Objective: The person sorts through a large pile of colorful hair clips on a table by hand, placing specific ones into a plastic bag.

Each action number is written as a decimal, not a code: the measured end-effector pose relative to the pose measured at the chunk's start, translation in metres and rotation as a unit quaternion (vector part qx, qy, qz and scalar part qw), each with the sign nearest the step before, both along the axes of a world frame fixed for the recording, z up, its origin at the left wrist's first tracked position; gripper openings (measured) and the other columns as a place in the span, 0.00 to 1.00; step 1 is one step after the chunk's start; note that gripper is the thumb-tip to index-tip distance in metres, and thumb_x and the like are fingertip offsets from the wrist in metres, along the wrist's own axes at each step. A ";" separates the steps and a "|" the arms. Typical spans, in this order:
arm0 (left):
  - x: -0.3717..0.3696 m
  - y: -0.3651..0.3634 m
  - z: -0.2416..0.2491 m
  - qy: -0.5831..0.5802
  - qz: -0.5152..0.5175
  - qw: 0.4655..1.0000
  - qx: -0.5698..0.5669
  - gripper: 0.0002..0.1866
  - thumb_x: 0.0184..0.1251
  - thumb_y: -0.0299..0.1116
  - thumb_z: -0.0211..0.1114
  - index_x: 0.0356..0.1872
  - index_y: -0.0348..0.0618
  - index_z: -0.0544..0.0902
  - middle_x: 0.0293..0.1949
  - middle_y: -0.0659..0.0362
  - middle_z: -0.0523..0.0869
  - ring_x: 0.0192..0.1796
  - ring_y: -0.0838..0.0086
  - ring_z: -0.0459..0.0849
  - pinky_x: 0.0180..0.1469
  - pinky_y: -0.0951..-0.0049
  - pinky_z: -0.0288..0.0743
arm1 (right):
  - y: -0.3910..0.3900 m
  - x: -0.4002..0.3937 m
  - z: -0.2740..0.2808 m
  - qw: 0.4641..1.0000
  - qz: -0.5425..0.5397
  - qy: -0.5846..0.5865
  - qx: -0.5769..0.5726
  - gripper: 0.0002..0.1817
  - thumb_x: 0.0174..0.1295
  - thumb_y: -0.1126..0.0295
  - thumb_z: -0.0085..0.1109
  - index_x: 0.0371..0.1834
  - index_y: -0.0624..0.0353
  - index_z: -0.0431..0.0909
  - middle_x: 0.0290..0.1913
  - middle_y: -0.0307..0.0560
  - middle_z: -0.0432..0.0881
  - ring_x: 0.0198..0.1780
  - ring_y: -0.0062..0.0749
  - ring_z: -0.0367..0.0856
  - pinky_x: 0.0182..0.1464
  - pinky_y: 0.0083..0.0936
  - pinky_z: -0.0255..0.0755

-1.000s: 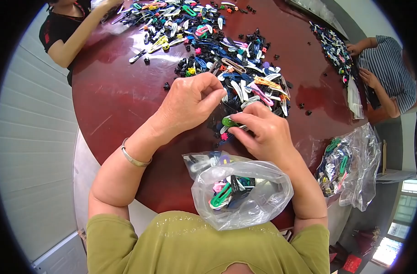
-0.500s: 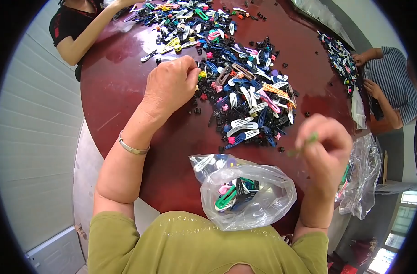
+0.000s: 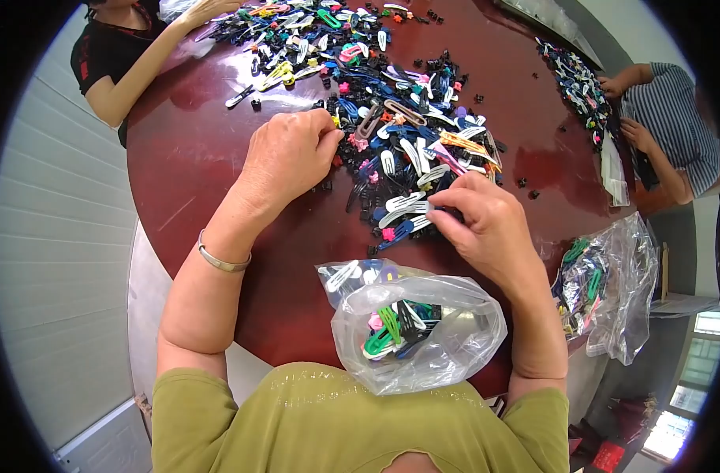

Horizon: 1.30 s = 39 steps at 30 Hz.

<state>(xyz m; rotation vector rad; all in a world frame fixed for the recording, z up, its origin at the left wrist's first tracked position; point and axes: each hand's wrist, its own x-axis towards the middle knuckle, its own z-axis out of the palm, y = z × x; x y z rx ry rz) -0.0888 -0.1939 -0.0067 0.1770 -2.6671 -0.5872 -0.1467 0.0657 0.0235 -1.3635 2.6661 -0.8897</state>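
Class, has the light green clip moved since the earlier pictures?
Yes: against the table, the light green clip moved down the view, from the pile into the open bag.

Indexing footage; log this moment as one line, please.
right hand: fingertips at white clip; left hand: curled near clip pile; plastic bag: open, clips inside

The top (image 3: 352,430) is olive green, with short sleeves (image 3: 188,414) ending above the elbows, pale glittery lettering (image 3: 317,378) across the chest and a curved neckline (image 3: 411,455). A silver-coloured bangle (image 3: 223,261) circles the left wrist. The left hand (image 3: 290,154) and right hand (image 3: 488,225) are bare.
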 end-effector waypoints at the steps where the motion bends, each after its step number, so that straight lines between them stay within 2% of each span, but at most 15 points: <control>1: 0.000 0.001 0.000 0.000 -0.003 1.000 0.003 0.09 0.64 0.34 0.66 0.31 0.38 0.84 0.26 0.47 0.85 0.31 0.51 0.85 0.35 0.57 0.78 | -0.002 0.002 -0.002 1.000 0.001 0.019 -0.002 0.08 0.53 0.70 0.71 0.36 0.57 0.85 0.34 0.44 0.81 0.33 0.40 0.83 0.33 0.34 0.77; 4: 0.001 0.003 0.002 -0.003 -0.010 1.000 0.007 0.09 0.64 0.34 0.65 0.30 0.38 0.84 0.26 0.47 0.85 0.31 0.51 0.85 0.35 0.57 0.77 | -0.009 0.004 -0.007 0.997 0.016 0.079 -0.009 0.10 0.52 0.70 0.71 0.37 0.55 0.84 0.34 0.41 0.79 0.33 0.37 0.83 0.33 0.32 0.77; 11: 0.002 0.005 0.003 -0.009 -0.020 1.000 0.017 0.09 0.63 0.33 0.65 0.30 0.38 0.84 0.26 0.48 0.85 0.32 0.51 0.85 0.36 0.57 0.77 | -0.017 0.004 -0.023 0.986 0.066 0.150 -0.034 0.07 0.51 0.72 0.71 0.32 0.55 0.83 0.34 0.41 0.80 0.33 0.36 0.83 0.33 0.32 0.78; 14: 0.002 0.005 0.001 -0.004 -0.021 1.000 0.016 0.09 0.63 0.33 0.65 0.30 0.38 0.84 0.25 0.48 0.85 0.31 0.52 0.85 0.36 0.57 0.78 | -0.015 0.003 -0.016 0.989 0.057 0.094 -0.094 0.06 0.50 0.75 0.71 0.29 0.56 0.83 0.33 0.40 0.80 0.28 0.31 0.80 0.29 0.27 0.75; 17: 0.001 0.004 0.001 0.000 -0.020 1.000 0.017 0.09 0.63 0.33 0.66 0.31 0.38 0.84 0.25 0.48 0.85 0.31 0.52 0.86 0.35 0.58 0.78 | -0.005 0.008 0.020 0.981 0.004 -0.130 -0.147 0.06 0.48 0.78 0.69 0.27 0.58 0.82 0.31 0.39 0.79 0.24 0.22 0.74 0.25 0.21 0.66; 20: 0.002 0.004 0.004 -0.016 -0.018 0.999 0.035 0.09 0.64 0.35 0.65 0.30 0.39 0.84 0.26 0.47 0.85 0.33 0.50 0.86 0.37 0.55 0.79 | 0.009 0.018 0.053 0.961 0.047 -0.190 -0.196 0.06 0.42 0.80 0.69 0.23 0.60 0.81 0.28 0.38 0.78 0.24 0.15 0.69 0.24 0.16 0.57; 23: 0.002 0.005 0.003 -0.029 -0.021 0.998 0.045 0.10 0.64 0.36 0.64 0.29 0.40 0.84 0.26 0.46 0.86 0.34 0.49 0.86 0.38 0.53 0.80 | 0.018 0.039 0.083 0.955 0.108 -0.212 -0.177 0.07 0.39 0.79 0.69 0.23 0.58 0.83 0.27 0.39 0.79 0.23 0.18 0.72 0.24 0.17 0.59; 24: 0.002 0.005 0.003 -0.031 -0.022 0.998 0.046 0.10 0.64 0.36 0.64 0.29 0.40 0.84 0.26 0.46 0.86 0.34 0.49 0.86 0.38 0.53 0.80 | 0.021 0.040 0.081 0.950 0.145 -0.213 -0.175 0.08 0.38 0.77 0.72 0.25 0.57 0.85 0.27 0.40 0.80 0.25 0.20 0.75 0.24 0.18 0.62; 27: 0.001 0.004 0.001 -0.014 -0.025 0.999 0.035 0.09 0.63 0.33 0.66 0.31 0.37 0.85 0.24 0.48 0.86 0.29 0.53 0.86 0.34 0.60 0.78 | 0.014 0.040 0.081 0.965 0.116 -0.171 -0.163 0.09 0.39 0.77 0.74 0.26 0.58 0.86 0.28 0.41 0.80 0.25 0.21 0.77 0.24 0.18 0.63; 29: 0.002 0.005 0.002 -0.018 -0.024 0.999 0.036 0.09 0.63 0.33 0.66 0.31 0.37 0.85 0.24 0.48 0.85 0.29 0.53 0.86 0.34 0.60 0.77 | 0.006 0.025 0.058 0.977 0.050 -0.117 -0.169 0.07 0.45 0.79 0.72 0.28 0.59 0.86 0.28 0.41 0.80 0.27 0.25 0.79 0.25 0.18 0.67; 31: 0.001 0.005 0.004 -0.015 -0.026 0.999 0.035 0.09 0.63 0.33 0.66 0.31 0.37 0.85 0.24 0.48 0.85 0.29 0.53 0.86 0.34 0.60 0.77 | 0.001 0.010 0.027 0.990 0.028 -0.093 -0.107 0.07 0.48 0.77 0.72 0.32 0.58 0.86 0.32 0.42 0.82 0.30 0.30 0.81 0.28 0.24 0.73; 36: 0.002 0.006 0.004 -0.020 -0.029 0.999 0.040 0.11 0.64 0.37 0.65 0.30 0.39 0.84 0.26 0.46 0.86 0.34 0.49 0.86 0.38 0.53 0.79 | -0.005 0.006 -0.001 0.995 0.102 -0.013 -0.009 0.10 0.49 0.74 0.72 0.36 0.56 0.85 0.36 0.44 0.81 0.36 0.39 0.84 0.35 0.33 0.77; 39: 0.003 0.007 0.004 -0.014 -0.035 0.998 0.049 0.09 0.63 0.33 0.66 0.30 0.37 0.83 0.25 0.47 0.84 0.30 0.51 0.84 0.33 0.59 0.76 | -0.012 0.009 -0.009 0.994 0.102 0.041 0.009 0.09 0.50 0.73 0.71 0.35 0.56 0.84 0.36 0.44 0.79 0.36 0.40 0.83 0.35 0.34 0.77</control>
